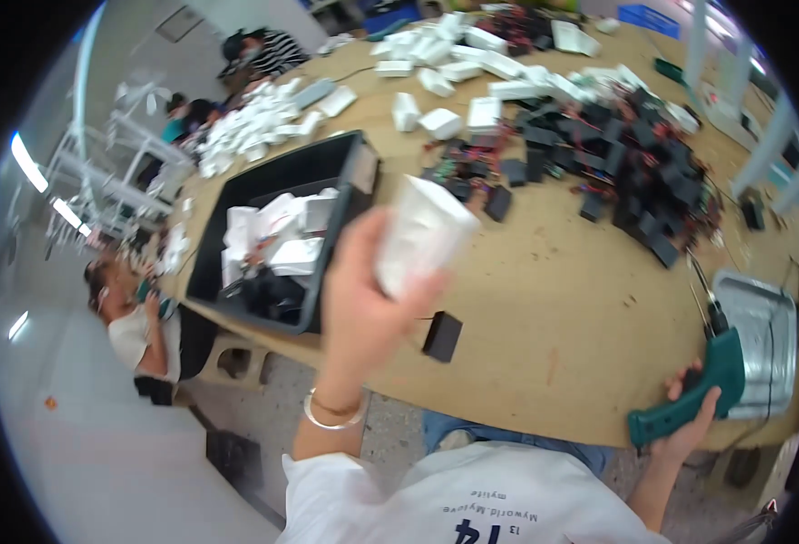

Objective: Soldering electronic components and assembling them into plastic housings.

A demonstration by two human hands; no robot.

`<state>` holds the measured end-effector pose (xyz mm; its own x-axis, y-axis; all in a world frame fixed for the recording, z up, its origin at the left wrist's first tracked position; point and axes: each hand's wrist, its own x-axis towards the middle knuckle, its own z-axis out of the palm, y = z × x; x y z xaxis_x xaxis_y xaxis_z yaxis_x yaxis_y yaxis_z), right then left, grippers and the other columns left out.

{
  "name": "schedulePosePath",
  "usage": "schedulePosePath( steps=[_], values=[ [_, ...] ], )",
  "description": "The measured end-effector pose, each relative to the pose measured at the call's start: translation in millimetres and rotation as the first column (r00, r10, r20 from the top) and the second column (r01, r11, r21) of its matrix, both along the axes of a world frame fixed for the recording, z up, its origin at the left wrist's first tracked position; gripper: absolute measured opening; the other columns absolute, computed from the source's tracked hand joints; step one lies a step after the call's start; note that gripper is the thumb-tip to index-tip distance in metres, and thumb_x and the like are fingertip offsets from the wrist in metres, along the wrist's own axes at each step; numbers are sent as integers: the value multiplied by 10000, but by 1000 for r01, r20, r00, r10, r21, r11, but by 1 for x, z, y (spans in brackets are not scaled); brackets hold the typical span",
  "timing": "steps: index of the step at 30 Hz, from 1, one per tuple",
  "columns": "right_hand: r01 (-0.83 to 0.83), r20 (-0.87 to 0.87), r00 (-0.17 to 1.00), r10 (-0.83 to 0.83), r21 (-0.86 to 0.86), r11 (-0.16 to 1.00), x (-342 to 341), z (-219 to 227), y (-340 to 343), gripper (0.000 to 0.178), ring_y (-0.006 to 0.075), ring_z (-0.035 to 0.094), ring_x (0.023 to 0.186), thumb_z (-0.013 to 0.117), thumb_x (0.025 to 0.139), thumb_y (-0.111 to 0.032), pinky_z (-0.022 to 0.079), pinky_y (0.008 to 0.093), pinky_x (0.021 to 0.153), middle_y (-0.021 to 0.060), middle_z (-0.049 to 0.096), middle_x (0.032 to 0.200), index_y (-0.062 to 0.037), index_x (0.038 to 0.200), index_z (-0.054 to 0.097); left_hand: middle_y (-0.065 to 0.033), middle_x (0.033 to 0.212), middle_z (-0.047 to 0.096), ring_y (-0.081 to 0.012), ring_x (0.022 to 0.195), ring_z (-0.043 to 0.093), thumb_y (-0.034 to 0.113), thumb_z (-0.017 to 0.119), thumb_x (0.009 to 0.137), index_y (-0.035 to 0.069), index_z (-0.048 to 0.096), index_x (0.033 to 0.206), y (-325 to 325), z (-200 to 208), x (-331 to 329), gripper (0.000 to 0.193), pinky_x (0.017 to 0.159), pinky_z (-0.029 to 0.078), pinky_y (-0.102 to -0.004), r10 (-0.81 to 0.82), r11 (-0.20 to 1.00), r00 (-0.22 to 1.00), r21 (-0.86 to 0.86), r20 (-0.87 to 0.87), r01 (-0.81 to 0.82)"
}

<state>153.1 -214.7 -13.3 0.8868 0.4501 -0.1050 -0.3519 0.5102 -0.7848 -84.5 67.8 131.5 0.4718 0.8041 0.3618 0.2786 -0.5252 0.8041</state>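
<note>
My left hand (363,304) is raised over the table and grips a white plastic case (428,231), somewhat blurred, fingers and thumb round its sides. Over at the table's right edge, my right hand (690,431) is wrapped round the handle of a green soldering gun (715,376), whose thin metal tip points away from me. Just below the white case, a small black block (442,336) lies on the table near the front edge. A black bin (356,177) stands left of my left hand, with white cases and dark parts inside.
White cases (436,54) lie heaped at the far side, more at the far left. Black blocks with red wires (617,154) form a pile at the right. A metal tray (780,335) sits beside the soldering gun. Other people (141,331) sit along the left.
</note>
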Motion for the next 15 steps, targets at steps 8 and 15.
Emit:
schedulePosePath(
  steps=[8,15],
  values=[
    [-44,65,997,48,-59,997,-1,8,10,487,114,497,687,397,981,-398,417,280,755,97,560,946,28,1196,490,-152,1038,620,-233,824,621,376,681,815,-63,491,1192,119,72,-143,609,697,496,-322,708,674,684,458,-176,-580],
    [13,109,994,-4,-86,996,6,4,17,484,115,498,664,391,980,-411,422,281,736,94,562,920,23,1169,492,-221,1060,621,-369,1004,585,399,649,822,-9,579,1115,194,40,-10,507,838,468,-423,615,715,712,620,-338,-323]
  ],
)
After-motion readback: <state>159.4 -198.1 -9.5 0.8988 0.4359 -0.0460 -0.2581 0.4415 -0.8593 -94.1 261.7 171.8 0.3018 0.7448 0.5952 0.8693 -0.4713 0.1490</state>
